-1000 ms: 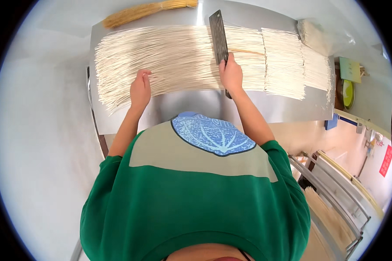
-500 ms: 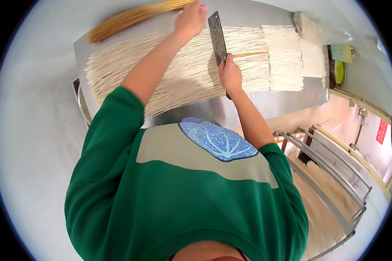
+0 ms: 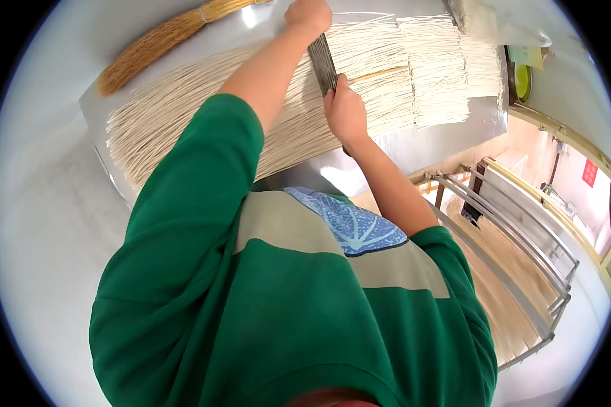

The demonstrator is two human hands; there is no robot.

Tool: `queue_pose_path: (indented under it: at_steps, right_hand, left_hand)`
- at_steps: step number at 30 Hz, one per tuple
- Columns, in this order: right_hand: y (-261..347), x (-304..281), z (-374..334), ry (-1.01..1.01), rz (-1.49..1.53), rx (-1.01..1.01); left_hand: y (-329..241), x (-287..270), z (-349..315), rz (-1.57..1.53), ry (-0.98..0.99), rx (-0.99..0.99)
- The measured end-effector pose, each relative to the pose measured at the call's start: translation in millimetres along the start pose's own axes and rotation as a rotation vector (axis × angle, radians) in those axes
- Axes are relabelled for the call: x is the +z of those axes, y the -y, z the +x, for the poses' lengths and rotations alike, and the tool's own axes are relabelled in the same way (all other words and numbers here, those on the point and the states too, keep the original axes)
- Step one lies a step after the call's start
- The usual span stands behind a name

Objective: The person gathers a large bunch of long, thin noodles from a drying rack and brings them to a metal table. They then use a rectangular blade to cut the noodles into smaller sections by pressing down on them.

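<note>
The right hand (image 3: 347, 112) grips the dark knife (image 3: 324, 62) by its handle; the left arm (image 3: 261, 88) stretches over the noodles (image 3: 176, 108), left hand (image 3: 309, 15) at the blade's far end, its grip unclear.

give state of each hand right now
Left hand: at the far end of the knife, grip can't be told.
Right hand: closed, holding the knife.

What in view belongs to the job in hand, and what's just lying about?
In the job:
dark blade, handle in the right hand, left hand at its far end
long pale strands beneath it
metal table

Apparently just lying about:
straw broom, far left
plastic bag, far right
green round thing past the table's right end
</note>
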State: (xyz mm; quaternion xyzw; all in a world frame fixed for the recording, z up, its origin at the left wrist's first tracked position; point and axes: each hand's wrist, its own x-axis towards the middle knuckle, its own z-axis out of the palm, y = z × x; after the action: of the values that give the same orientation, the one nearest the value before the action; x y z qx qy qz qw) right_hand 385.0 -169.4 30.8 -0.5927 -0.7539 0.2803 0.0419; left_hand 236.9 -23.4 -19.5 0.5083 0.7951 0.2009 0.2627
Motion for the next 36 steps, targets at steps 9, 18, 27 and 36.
queue_pose_path:
  at_steps: [9, 18, 27, 36]
  right_hand:
    - [0, 8, -9, -0.033, 0.01, 0.012]
    - [7, 23, -1, -0.112, 0.022, 0.038]
    - [7, -14, -29, -0.296, 0.225, -0.015]
    - [-25, -32, -143, -0.172, 0.16, 0.07]
  left_hand:
    - [6, -5, -12, 0.029, -0.034, 0.046]
    - [-4, -33, -19, -0.045, 0.035, 0.027]
    - [95, -91, -70, 0.331, -0.107, 0.274]
    - [108, -100, -139, 0.567, -0.008, 0.185]
